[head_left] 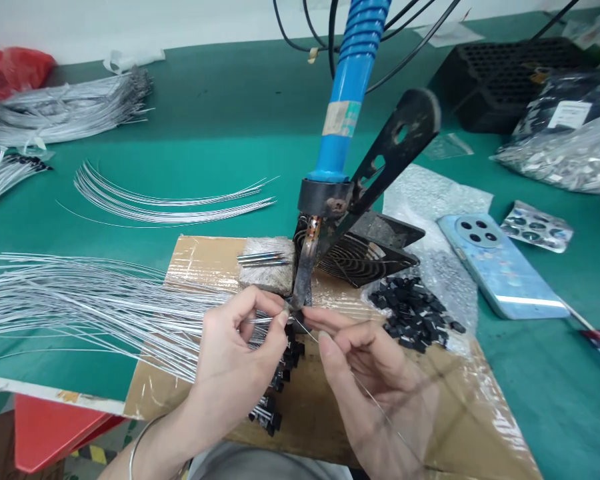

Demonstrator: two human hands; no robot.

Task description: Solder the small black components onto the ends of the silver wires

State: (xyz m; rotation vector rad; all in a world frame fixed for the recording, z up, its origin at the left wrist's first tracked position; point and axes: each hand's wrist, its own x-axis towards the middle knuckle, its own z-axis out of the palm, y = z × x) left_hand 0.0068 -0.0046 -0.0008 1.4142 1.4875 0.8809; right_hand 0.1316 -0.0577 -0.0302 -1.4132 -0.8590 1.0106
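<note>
A soldering iron (350, 87) with a blue handle is clamped tip-down above a cardboard sheet. Just under its tip, my left hand (245, 353) pinches the end of a thin grey-white wire between thumb and index finger; what sits at that end is hidden. My right hand (380, 380) is closed on a thin strand of solder wire (373, 398), which runs up to the tip and trails down across the palm. Left of my left hand spreads a bundle of grey-white wires (95, 293). Black connectors (267, 413) lie in a row below the fingers.
Loose black plastic pieces (415, 313) are piled to the right, beside a blue phone (505, 267). A black fan (360, 253) stands behind the iron. Metal tips rest on a beige block (267, 273). More wires (170, 207) lie farther back on the green mat.
</note>
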